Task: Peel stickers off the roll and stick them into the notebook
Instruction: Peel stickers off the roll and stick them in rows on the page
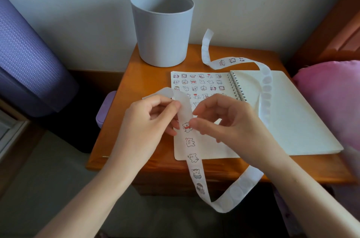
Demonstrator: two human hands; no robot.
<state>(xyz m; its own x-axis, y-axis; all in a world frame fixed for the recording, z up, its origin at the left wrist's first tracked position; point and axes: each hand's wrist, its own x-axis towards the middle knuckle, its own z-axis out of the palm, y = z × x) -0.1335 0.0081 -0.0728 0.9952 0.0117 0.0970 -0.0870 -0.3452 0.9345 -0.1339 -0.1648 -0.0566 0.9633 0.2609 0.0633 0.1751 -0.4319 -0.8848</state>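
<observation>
Two hands over the wooden desk [155, 75], grey bin [162, 29] standing at its back left. Left hand [145, 120]: grip pinches the sticker strip [192, 157] near its blank upper end. Right hand [226, 120]: thumb-and-forefinger grip pinches the strip's edge at a red-scarfed bear sticker [187, 127]. Strip loops below the desk front, then back across the open spiral notebook [296, 113], left page rowed with stickers.

A grey bin [162, 33] is standing upright at the far left corner of a wooden bedside table [124, 81], close to its back edge. A small lilac container [105, 109] is sitting just beside the table's left edge, lower down. A purple textured roll [29, 58] is lying tilted further left. A pink cushion [327, 101] is showing past the table's right edge, below a reddish wooden frame [335, 33].
</observation>
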